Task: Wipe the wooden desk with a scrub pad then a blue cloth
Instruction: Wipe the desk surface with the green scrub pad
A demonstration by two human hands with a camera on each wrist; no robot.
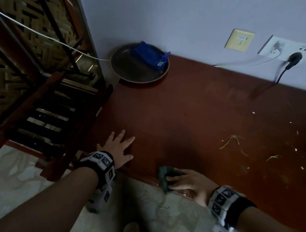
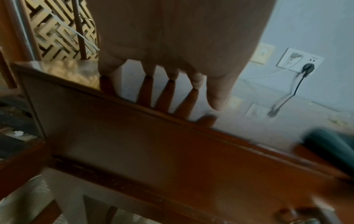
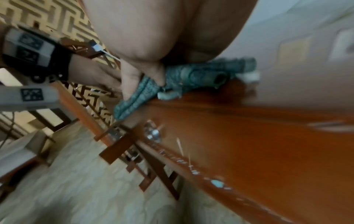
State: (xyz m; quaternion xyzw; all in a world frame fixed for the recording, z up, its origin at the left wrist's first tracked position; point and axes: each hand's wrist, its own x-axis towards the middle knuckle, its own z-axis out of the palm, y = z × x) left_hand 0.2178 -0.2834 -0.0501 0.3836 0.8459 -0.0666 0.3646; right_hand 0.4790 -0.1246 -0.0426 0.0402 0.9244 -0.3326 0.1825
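The red-brown wooden desk (image 1: 197, 111) stands against the wall. My left hand (image 1: 123, 145) lies flat on it near the front left corner, fingers spread and straight (image 2: 195, 80). At the desk's front edge my right hand (image 1: 183, 178) grips the dark green scrub pad (image 1: 164, 177), fingers laid over it. In the right wrist view the thumb (image 3: 132, 78) curls round the crumpled scrub pad (image 3: 184, 75). The blue cloth (image 1: 148, 55) lies folded in a dark round plate (image 1: 133, 78) at the back left corner.
Thin yellowish scraps and crumbs (image 1: 232, 141) are scattered on the desk's right part. Wall sockets (image 1: 289, 49) hold a white and a black cable (image 1: 280, 77). A dark wooden slatted frame (image 1: 52, 113) stands left of the desk. A drawer knob (image 3: 153, 134) shows under the front edge.
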